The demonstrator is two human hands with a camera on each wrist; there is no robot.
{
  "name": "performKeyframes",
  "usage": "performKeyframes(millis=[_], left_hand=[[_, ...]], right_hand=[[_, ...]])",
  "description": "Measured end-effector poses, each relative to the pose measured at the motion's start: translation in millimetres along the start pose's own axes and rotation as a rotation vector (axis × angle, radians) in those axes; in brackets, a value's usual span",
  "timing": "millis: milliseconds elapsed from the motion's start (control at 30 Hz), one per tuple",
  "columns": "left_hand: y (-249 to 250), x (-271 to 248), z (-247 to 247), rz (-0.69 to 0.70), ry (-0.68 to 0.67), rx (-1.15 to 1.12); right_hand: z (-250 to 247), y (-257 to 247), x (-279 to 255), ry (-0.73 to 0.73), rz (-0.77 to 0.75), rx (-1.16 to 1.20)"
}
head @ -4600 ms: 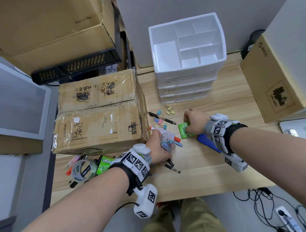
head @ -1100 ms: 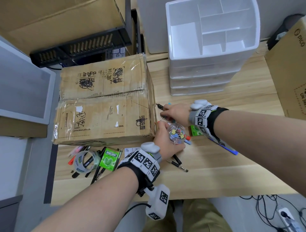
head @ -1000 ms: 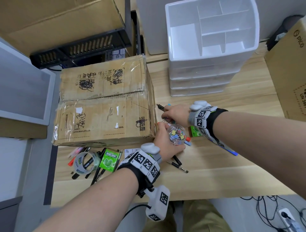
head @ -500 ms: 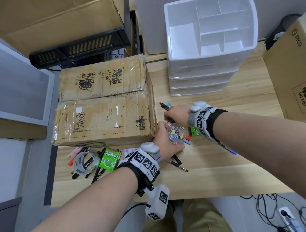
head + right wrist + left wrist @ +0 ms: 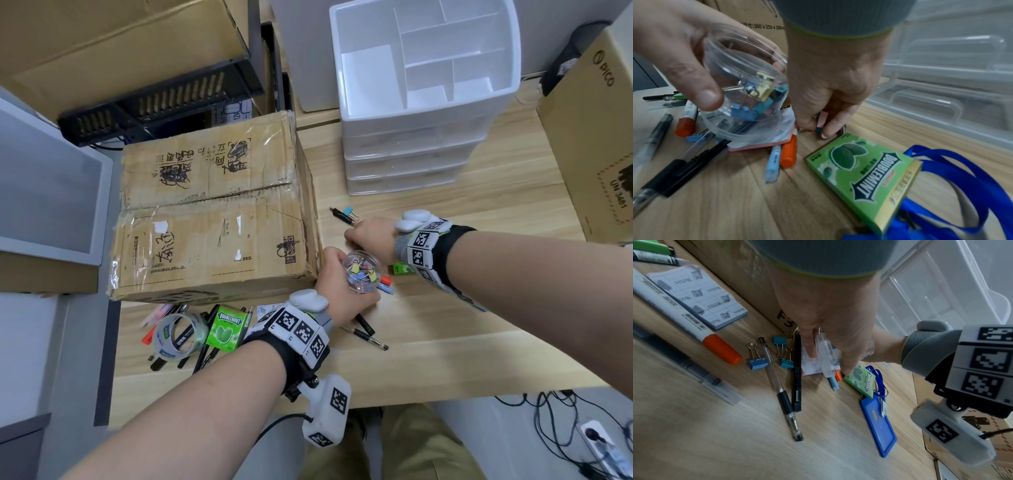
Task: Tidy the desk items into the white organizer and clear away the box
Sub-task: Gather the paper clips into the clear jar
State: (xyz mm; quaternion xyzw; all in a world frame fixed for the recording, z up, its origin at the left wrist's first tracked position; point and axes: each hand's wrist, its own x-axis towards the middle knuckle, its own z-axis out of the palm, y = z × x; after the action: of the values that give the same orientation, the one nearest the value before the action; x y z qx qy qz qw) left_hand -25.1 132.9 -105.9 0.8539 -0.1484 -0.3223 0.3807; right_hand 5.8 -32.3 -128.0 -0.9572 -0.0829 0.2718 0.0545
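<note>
My left hand (image 5: 337, 291) grips a small clear jar (image 5: 363, 274) holding several coloured binder clips, tilted just above the desk beside the big taped cardboard box (image 5: 212, 212). In the right wrist view the jar (image 5: 748, 91) opens toward my right hand (image 5: 824, 91), which pinches a pink binder clip (image 5: 822, 119) and a teal one against the desk. My right hand (image 5: 370, 234) lies just behind the jar. One teal clip (image 5: 348, 210) lies by a black pen further back. The white organizer (image 5: 428, 118) stands at the back with its top compartments bare.
Three clips (image 5: 758, 363), pens (image 5: 795, 374), a marker (image 5: 721, 348), a notes pad (image 5: 696, 295), a gum pack (image 5: 861, 175) and a blue badge holder (image 5: 878, 426) lie around my hands. A tape roll (image 5: 178, 337) and another gum pack (image 5: 226, 325) lie front left. A PICO carton (image 5: 596, 137) stands on the right.
The jar, nearly empty 4.6 s ago, now holds several clips. Over the last second my right hand has drawn back a little from the black pen toward the jar.
</note>
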Motion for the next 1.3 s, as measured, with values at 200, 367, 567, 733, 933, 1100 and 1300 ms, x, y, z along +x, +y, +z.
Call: performKeyframes(millis=[200, 367, 567, 733, 933, 1100, 1300], left_hand=[[2.0, -0.9, -0.6, -0.005, 0.007, -0.004], [3.7, -0.7, -0.2, -0.012, 0.011, 0.002], [2.2, 0.1, 0.1, -0.009, 0.015, -0.021], [1.4, 0.5, 0.8, -0.012, 0.008, -0.020], [-1.1, 1.7, 0.4, -0.016, 0.002, -0.004], [-2.0, 1.7, 1.7, -0.019, -0.001, -0.019], [-0.1, 1.8, 0.1, -0.031, 0.009, -0.024]], right_hand=[[3.2, -2.1, -2.2, -0.043, 0.046, -0.016], [5.9, -3.4, -5.4, -0.062, 0.105, -0.035], [7.0, 4.9, -17.1, 0.029, 0.151, 0.098], [6.7, -0.4, -20.7, 0.039, 0.151, 0.117], [8.3, 4.2, -24.1, 0.045, 0.079, 0.135], [7.5, 7.4, -27.2, 0.125, 0.112, 0.314], [-23.6, 26.7, -33.0, 0.154, 0.337, 0.914]])
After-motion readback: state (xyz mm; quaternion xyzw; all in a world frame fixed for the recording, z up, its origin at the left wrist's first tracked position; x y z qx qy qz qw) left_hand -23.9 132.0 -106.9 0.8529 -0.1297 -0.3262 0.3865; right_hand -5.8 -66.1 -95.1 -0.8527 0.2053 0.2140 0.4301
